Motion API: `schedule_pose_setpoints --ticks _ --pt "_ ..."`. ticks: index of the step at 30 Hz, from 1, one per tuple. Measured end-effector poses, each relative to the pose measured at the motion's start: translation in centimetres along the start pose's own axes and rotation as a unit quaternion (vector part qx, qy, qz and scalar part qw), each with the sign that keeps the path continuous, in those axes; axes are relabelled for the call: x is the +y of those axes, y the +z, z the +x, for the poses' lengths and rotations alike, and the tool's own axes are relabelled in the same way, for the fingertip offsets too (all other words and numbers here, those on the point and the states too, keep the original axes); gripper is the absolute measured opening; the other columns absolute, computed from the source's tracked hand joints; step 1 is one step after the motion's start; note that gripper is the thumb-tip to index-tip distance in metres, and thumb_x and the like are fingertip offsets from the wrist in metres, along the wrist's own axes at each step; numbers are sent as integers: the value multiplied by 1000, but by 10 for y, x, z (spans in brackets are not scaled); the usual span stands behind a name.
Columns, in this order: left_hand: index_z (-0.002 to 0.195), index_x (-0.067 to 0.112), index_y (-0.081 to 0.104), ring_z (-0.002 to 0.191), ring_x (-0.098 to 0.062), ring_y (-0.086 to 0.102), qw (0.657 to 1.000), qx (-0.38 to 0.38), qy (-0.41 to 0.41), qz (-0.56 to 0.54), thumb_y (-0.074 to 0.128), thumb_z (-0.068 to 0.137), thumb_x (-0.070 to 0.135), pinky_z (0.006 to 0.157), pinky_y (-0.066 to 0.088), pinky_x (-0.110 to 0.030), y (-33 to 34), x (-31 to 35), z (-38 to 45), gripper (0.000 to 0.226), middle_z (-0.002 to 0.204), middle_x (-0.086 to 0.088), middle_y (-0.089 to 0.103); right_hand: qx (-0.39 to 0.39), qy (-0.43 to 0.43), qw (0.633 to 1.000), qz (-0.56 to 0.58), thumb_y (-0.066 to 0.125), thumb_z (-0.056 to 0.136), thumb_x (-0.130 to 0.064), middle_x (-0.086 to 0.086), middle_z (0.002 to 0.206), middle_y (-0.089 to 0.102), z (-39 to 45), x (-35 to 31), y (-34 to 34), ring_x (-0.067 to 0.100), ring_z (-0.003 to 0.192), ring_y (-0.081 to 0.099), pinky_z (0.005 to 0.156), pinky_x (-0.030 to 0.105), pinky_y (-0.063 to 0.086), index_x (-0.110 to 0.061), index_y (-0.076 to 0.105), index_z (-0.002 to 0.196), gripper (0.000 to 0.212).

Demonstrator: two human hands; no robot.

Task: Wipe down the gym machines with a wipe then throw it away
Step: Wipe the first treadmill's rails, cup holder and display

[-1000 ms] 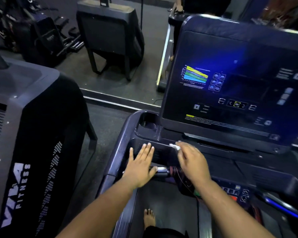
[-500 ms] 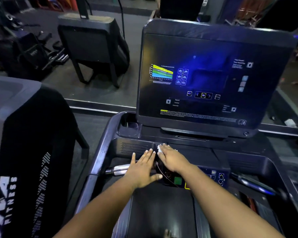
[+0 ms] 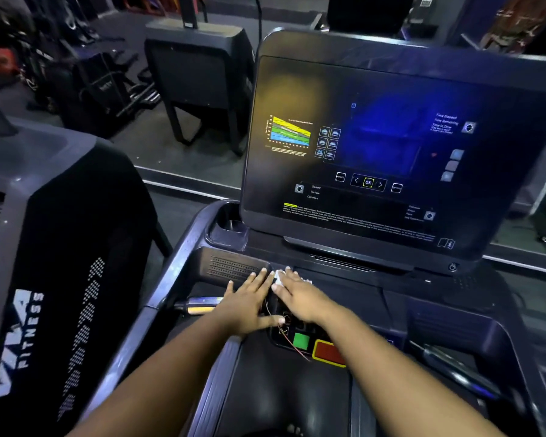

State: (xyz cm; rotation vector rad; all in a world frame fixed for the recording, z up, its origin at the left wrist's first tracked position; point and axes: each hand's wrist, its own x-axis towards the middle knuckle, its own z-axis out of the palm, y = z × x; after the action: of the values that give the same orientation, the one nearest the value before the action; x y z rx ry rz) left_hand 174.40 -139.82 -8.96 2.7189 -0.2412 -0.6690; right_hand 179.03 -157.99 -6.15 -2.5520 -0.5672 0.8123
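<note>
Both bare forearms reach forward from the bottom of the view and converge toward the middle. The left hand (image 3: 249, 302) lies flat, palm down, fingers straight and slightly spread, thumb pointing right. The right hand (image 3: 300, 294) lies just beside it, palm down, fingers extended forward and close together; whether its fingertips curl at all is hard to tell.

We count two hands (image 3: 249, 302) (image 3: 300, 294), one white wipe (image 3: 279, 276), one screen (image 3: 375, 152), one cup holder (image 3: 230, 223), one green button (image 3: 301, 341), one red button (image 3: 330, 353), and one second machine (image 3: 54, 247) on the left.
</note>
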Motion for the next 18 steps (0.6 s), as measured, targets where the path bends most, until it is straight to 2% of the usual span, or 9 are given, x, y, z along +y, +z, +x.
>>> schedule_pose_setpoints --ticks 4,9,15,18 --pt "161 33 -17 157 -16 -14 1000 -1 1 3 46 83 86 122 -3 -64 -1 -1 0 114 168 9 -23 -5 17 1000 -12 28 109 -45 10 170 -2 7 -1 -2 23 157 0 126 45 2 -17 10 163 63" --pt "161 33 -16 157 -16 -14 1000 -7 -1 2 48 84 84 122 -3 -63 -1 -1 -1 113 168 10 -23 -6 -4 999 -45 29 108 -49 4 170 0 -30 5 7 17 157 -1 127 39 1 -19 7 163 67" --pt "159 33 -20 157 -19 -13 999 -27 -10 16 46 84 85 122 -1 -66 -8 6 -2 113 168 6 -24 -1 109 992 -56 25 105 -59 8 170 0 -18 16 -5 22 157 -3 126 44 0 -19 11 162 71" --pt "160 32 -20 157 -19 -13 999 -35 -18 21 46 84 84 122 -1 -67 -9 7 -3 113 168 5 -26 11 99 994 -53 26 105 -57 6 170 0 -12 -3 3 22 157 -3 125 45 0 -15 8 163 73"
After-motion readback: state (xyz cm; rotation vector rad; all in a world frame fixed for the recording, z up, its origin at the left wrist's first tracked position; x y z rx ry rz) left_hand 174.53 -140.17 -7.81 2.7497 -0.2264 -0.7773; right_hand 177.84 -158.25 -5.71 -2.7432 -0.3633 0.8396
